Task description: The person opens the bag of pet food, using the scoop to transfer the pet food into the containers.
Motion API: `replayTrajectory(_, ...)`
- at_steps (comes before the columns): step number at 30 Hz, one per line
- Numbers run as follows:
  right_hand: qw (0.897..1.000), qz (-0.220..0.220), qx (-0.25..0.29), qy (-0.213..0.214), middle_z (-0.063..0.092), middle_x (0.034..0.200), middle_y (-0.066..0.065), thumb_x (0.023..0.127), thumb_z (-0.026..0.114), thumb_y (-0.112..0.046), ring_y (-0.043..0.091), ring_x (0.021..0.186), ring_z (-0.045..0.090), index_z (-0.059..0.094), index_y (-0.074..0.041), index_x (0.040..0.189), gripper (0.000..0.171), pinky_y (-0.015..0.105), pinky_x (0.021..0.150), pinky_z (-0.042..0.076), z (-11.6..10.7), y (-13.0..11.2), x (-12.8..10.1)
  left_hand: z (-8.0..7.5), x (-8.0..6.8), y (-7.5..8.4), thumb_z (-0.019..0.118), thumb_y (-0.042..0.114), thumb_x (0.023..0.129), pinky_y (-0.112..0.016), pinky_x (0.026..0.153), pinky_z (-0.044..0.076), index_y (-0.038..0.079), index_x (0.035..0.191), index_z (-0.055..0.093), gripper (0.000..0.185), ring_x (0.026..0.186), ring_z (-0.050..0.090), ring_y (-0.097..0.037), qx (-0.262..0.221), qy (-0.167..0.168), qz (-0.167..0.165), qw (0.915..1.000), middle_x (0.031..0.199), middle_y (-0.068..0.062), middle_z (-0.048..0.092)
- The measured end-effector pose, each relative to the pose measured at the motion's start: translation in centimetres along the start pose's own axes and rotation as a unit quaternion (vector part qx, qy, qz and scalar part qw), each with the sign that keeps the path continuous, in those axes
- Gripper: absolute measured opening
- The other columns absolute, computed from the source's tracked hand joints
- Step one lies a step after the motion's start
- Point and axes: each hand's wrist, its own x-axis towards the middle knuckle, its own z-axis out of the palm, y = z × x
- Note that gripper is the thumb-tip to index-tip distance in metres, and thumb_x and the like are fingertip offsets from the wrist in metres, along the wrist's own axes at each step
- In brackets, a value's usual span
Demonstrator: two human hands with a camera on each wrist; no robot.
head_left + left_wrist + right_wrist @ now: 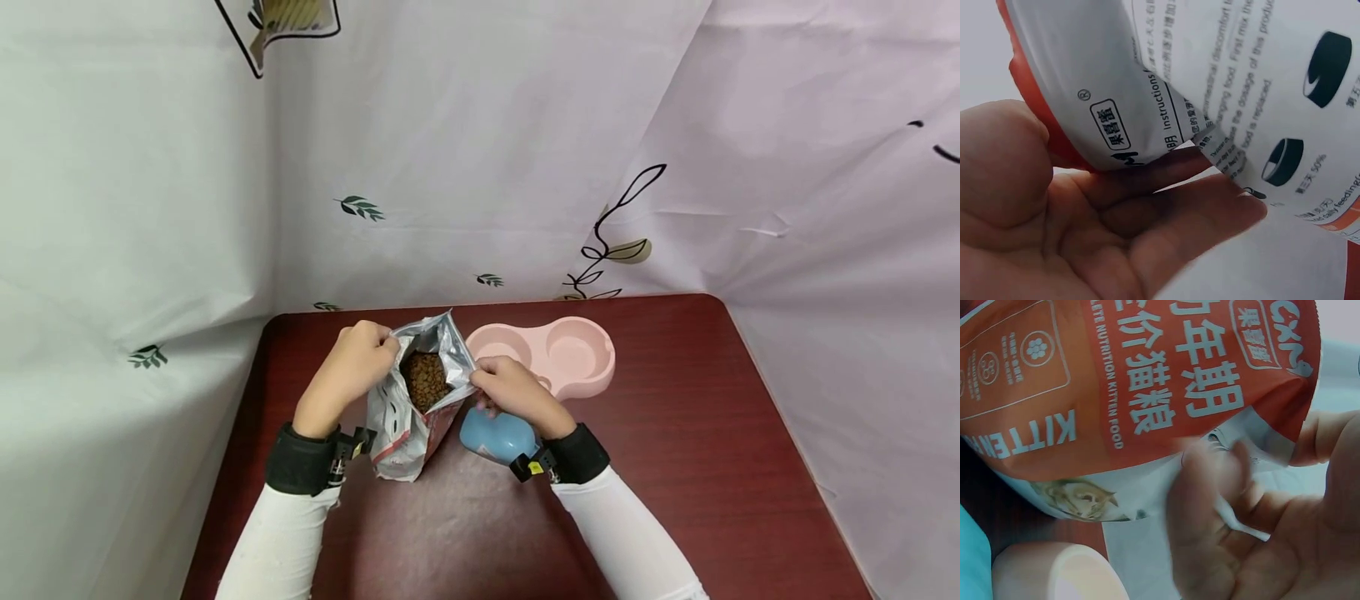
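Observation:
An opened foil bag of kitten food (420,392) stands on the dark red table (675,467), brown kibble (425,379) showing in its mouth. My left hand (358,360) pinches the bag's left top edge; the left wrist view shows the bag's white printed side (1241,94) against my fingers (1197,206). My right hand (506,385) pinches the right top edge. In the right wrist view the orange front of the bag (1147,381) sits in front of my fingers (1210,506). A blue bottle-like container (495,437) lies under my right wrist.
A pink double pet bowl (551,354) sits just behind my right hand, both wells showing no contents; its rim (1054,572) shows in the right wrist view. Pale patterned curtains enclose the table at the back and sides. The table's front and right parts hold nothing.

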Motion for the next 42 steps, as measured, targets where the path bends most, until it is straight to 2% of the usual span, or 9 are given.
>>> replayTrajectory(3, 1.0, 0.015, 0.012, -0.007, 0.067, 0.09, 0.018, 0.099, 0.045, -0.023, 0.027, 0.081, 0.076, 0.057, -0.006, 0.091, 0.022, 0.036, 0.063, 0.061, 0.3, 0.2, -0.1, 0.2, -0.1, 0.1, 0.04, 0.009, 0.101, -0.026, 0.05, 0.025, 0.016, 0.06, 0.029, 0.043, 0.048, 0.024, -0.014, -0.002, 0.003, -0.001, 1.0, 0.057, 0.004, 0.023)
replayTrajectory(6, 0.998, 0.026, 0.044, -0.032, 0.066, 0.117, 0.024, 0.102, 0.041, -0.027, 0.037, 0.101, 0.075, 0.059, -0.004, 0.117, 0.033, 0.044, 0.074, 0.063, 0.7, 0.4, -0.2, 0.4, -0.1, 0.2, 0.04, 0.007, 0.103, -0.027, 0.05, 0.028, 0.016, 0.06, 0.029, 0.045, 0.048, 0.027, -0.014, -0.001, 0.007, 0.004, 1.0, 0.057, 0.004, 0.023)
replayTrajectory(9, 0.995, 0.031, 0.083, -0.05, 0.06, 0.138, 0.024, 0.104, 0.037, -0.028, 0.041, 0.107, 0.073, 0.047, -0.004, 0.148, 0.051, 0.049, 0.085, 0.061, 1.0, 0.6, 0.0, 0.3, -0.1, 0.4, 0.042, 0.008, 0.105, -0.028, 0.052, 0.031, 0.016, 0.062, 0.03, 0.046, 0.048, 0.031, -0.016, 0.008, 0.013, 0.012, 0.9998, 0.057, 0.003, 0.025)
replayTrajectory(11, 0.994, 0.031, 0.094, -0.053, 0.059, 0.141, 0.024, 0.104, 0.037, -0.027, 0.039, 0.108, 0.073, 0.038, -0.005, 0.157, 0.057, 0.049, 0.09, 0.06, 1.2, 0.6, 0.2, 0.1, -0.2, 0.6, 0.043, 0.009, 0.107, -0.028, 0.052, 0.032, 0.015, 0.062, 0.032, 0.046, 0.048, 0.033, -0.016, 0.018, 0.017, 0.016, 0.9996, 0.058, 0.002, 0.026)
replayTrajectory(20, 0.988, 0.006, 0.138, -0.069, 0.066, 0.128, 0.03, 0.101, 0.031, -0.015, 0.043, 0.116, 0.069, 0.058, 0.01, 0.122, 0.042, 0.042, 0.093, 0.059, 3.6, 0.3, 2.2, -1.2, 0.0, 0.9, 0.044, 0.007, 0.107, -0.029, 0.054, 0.028, 0.015, 0.064, 0.033, 0.046, 0.051, 0.025, -0.014, 0.065, 0.036, 0.014, 0.9972, 0.06, 0.002, 0.023)
replayTrajectory(26, 0.974, 0.001, 0.218, -0.056, 0.063, 0.13, 0.037, 0.099, 0.031, -0.009, 0.05, 0.122, 0.062, 0.053, 0.015, 0.133, 0.047, 0.046, 0.098, 0.056, 6.1, 0.6, 4.5, -1.9, 0.8, 0.4, 0.044, 0.004, 0.105, -0.032, 0.057, 0.025, 0.017, 0.062, 0.028, 0.048, 0.058, 0.019, -0.014, 0.107, 0.057, 0.022, 0.9923, 0.063, 0.004, 0.018)
replayTrajectory(32, 0.969, -0.011, 0.244, -0.044, 0.061, 0.135, 0.033, 0.101, 0.031, -0.008, 0.043, 0.125, 0.062, 0.051, 0.013, 0.139, 0.047, 0.05, 0.104, 0.052, 8.6, 1.4, 6.2, -1.6, 1.7, -0.4, 0.047, 0.003, 0.104, -0.034, 0.056, 0.029, 0.016, 0.06, 0.031, 0.048, 0.058, 0.024, -0.016, 0.144, 0.077, 0.035, 0.986, 0.062, 0.004, 0.021)
replayTrajectory(38, 0.976, -0.013, 0.217, -0.021, 0.065, 0.125, 0.03, 0.101, 0.033, -0.006, 0.029, 0.111, 0.068, 0.057, 0.014, 0.129, 0.042, 0.047, 0.098, 0.056, 8.8, 1.8, 6.5, -0.8, 1.9, -0.5, 0.049, 0.009, 0.106, -0.032, 0.051, 0.034, 0.011, 0.063, 0.044, 0.044, 0.053, 0.036, -0.018, 0.146, 0.059, 0.035, 0.9869, 0.061, -0.001, 0.035)
replayTrajectory(42, 0.993, -0.027, 0.114, -0.005, 0.072, 0.108, 0.023, 0.105, 0.035, -0.012, 0.024, 0.096, 0.074, 0.065, 0.008, 0.106, 0.036, 0.047, 0.087, 0.061, 7.8, 1.3, 6.0, -0.6, 1.9, -0.4, 0.05, 0.011, 0.107, -0.03, 0.05, 0.036, 0.009, 0.066, 0.048, 0.042, 0.051, 0.04, -0.019, 0.14, 0.044, 0.024, 0.9889, 0.062, -0.003, 0.038)
